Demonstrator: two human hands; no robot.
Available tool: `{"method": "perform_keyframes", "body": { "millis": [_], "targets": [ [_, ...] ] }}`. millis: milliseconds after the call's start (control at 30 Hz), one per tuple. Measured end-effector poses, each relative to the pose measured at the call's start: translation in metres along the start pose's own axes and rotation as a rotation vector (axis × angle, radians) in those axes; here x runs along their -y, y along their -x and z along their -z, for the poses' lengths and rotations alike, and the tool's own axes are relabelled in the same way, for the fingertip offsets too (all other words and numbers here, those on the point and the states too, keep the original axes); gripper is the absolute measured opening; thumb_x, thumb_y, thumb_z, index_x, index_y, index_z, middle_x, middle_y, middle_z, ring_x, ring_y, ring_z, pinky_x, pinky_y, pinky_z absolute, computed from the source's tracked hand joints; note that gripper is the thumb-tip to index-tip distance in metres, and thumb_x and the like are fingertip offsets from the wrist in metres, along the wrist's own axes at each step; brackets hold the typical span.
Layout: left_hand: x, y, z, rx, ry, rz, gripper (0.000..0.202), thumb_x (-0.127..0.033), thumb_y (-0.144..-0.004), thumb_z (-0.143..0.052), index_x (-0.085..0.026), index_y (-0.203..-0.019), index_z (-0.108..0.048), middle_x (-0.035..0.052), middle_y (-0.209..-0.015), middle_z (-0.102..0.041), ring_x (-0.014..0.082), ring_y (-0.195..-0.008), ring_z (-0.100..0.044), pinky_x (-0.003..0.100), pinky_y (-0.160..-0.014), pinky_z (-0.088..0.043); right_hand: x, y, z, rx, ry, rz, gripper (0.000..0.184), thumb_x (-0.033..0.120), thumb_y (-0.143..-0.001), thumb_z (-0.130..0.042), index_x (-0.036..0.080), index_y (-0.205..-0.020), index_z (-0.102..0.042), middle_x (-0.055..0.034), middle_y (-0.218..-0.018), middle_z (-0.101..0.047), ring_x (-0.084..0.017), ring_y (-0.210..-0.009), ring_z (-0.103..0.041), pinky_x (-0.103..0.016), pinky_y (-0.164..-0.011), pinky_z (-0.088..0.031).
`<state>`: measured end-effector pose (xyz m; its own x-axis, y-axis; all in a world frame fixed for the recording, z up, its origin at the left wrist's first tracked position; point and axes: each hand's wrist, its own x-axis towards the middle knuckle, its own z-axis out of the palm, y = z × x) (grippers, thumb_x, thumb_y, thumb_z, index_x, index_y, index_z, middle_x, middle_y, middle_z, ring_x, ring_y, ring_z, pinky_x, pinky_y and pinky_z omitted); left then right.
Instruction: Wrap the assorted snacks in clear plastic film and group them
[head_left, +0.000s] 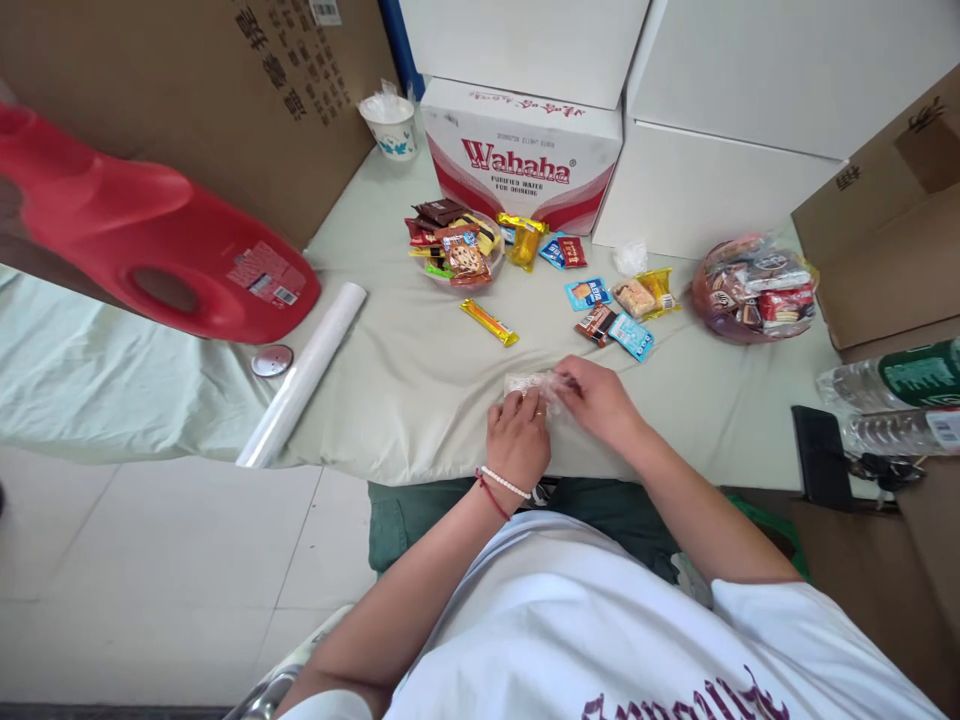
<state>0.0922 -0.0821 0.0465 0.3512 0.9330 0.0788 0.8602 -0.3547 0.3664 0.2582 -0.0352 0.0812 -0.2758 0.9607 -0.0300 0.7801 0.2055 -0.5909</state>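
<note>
Both hands meet over a small clear plastic packet on the pale green cloth near the front edge. My left hand, with bead and red string bracelets at the wrist, has its fingers curled down on the packet's left side. My right hand pinches the packet's right end. Loose snack packets lie just beyond the hands, and a long yellow bar lies to the left of them.
A clear bowl of snacks stands before a Wahaha box. A wrapped pink bowl of snacks is at right. A cling-film roll, red jug, paper cup, water bottles and black phone surround the cloth.
</note>
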Motion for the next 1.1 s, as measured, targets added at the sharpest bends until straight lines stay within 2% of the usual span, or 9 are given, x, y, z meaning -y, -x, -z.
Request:
{"method": "perform_keyframes", "body": {
  "millis": [200,300,467,633,733,833,933,1000,1100],
  "targets": [
    [0.032,0.031,-0.005,-0.051,0.086,-0.059,0.052,-0.019,-0.078,-0.063,-0.018,-0.130,-0.071,0.0195,-0.138,-0.069,0.0420,-0.147,-0.048,0.064,-0.119,-0.036,0.054,-0.030,-0.051,0.183,0.200,0.105,0.021,0.015,-0.101,-0.050,0.016,-0.108,-0.069,-0.0141,-0.110,-0.066,-0.025,-0.099,-0.058,-0.037,-0.090,-0.048],
    [0.064,0.060,0.003,-0.206,0.127,-0.098,0.036,-0.015,-0.083,-0.059,-0.024,-0.115,-0.073,0.0147,-0.129,-0.073,0.0413,-0.150,-0.046,0.069,-0.120,-0.035,0.062,-0.024,-0.069,0.121,0.242,0.178,0.027,0.035,-0.105,-0.054,0.015,-0.116,-0.068,-0.0167,-0.118,-0.065,-0.031,-0.114,-0.053,-0.045,-0.101,-0.047],
    [0.111,0.087,0.026,-0.401,0.190,-0.059,0.041,-0.014,-0.085,-0.061,-0.031,-0.121,-0.069,0.0095,-0.119,-0.075,0.0389,-0.145,-0.052,0.070,-0.120,-0.040,0.050,-0.012,-0.084,0.013,0.329,0.205,0.059,0.065,-0.095,-0.064,0.019,-0.133,-0.060,-0.0145,-0.129,-0.059,-0.032,-0.116,-0.050,-0.044,-0.094,-0.050],
    [0.122,0.068,0.027,-0.455,0.188,0.001,0.032,-0.018,-0.085,-0.061,-0.033,-0.112,-0.072,0.0066,-0.117,-0.074,0.0402,-0.142,-0.056,0.069,-0.120,-0.041,0.037,-0.008,-0.080,-0.018,0.315,0.111,0.026,0.035,-0.103,-0.057,0.022,-0.124,-0.065,-0.0120,-0.119,-0.061,-0.030,-0.107,-0.051,-0.041,-0.091,-0.049],
    [0.121,0.048,0.013,-0.446,0.205,-0.014,0.028,-0.020,-0.086,-0.060,-0.034,-0.108,-0.071,0.0017,-0.118,-0.075,0.0384,-0.140,-0.058,0.067,-0.119,-0.045,0.024,0.004,-0.055,-0.083,0.151,0.033,0.028,0.015,-0.100,-0.049,0.020,-0.122,-0.066,-0.0136,-0.117,-0.063,-0.028,-0.104,-0.055,-0.040,-0.091,-0.050],
    [0.120,0.035,-0.005,-0.472,0.130,-0.052,0.020,-0.019,-0.084,-0.063,-0.024,-0.101,-0.072,0.0086,-0.111,-0.077,0.0395,-0.126,-0.068,0.061,-0.108,-0.055,-0.010,0.027,-0.002,-0.287,-0.179,-0.082,0.028,0.016,-0.098,-0.049,0.023,-0.120,-0.066,-0.0095,-0.116,-0.066,-0.023,-0.100,-0.061,-0.036,-0.091,-0.052],
    [0.120,0.032,-0.017,-0.545,0.011,-0.063,0.018,-0.015,-0.080,-0.067,-0.016,-0.097,-0.072,0.0159,-0.109,-0.078,0.0381,-0.111,-0.076,0.053,-0.096,-0.061,-0.073,0.048,0.075,-0.627,-0.411,-0.179,0.012,0.029,-0.096,-0.061,0.027,-0.107,-0.064,-0.0018,-0.100,-0.067,-0.019,-0.087,-0.062,-0.032,-0.082,-0.052],
    [0.120,0.033,-0.020,-0.559,-0.016,-0.081,0.018,-0.012,-0.080,-0.067,-0.016,-0.097,-0.072,0.0160,-0.109,-0.079,0.0357,-0.108,-0.077,0.048,-0.094,-0.061,-0.124,0.054,0.125,-0.894,-0.461,-0.187,0.017,0.034,-0.089,-0.070,0.027,-0.100,-0.059,0.0013,-0.091,-0.063,-0.016,-0.077,-0.058,-0.028,-0.072,-0.049],
    [0.119,0.034,-0.019,-0.575,-0.035,-0.088,0.019,-0.010,-0.080,-0.067,-0.017,-0.097,-0.072,0.0149,-0.108,-0.080,0.0344,-0.106,-0.078,0.044,-0.090,-0.061,-0.194,0.051,0.176,-1.119,-0.379,-0.234,0.019,0.035,-0.085,-0.066,0.026,-0.089,-0.050,0.0041,-0.079,-0.054,-0.014,-0.065,-0.048,-0.026,-0.065,-0.043]
  ]
}}
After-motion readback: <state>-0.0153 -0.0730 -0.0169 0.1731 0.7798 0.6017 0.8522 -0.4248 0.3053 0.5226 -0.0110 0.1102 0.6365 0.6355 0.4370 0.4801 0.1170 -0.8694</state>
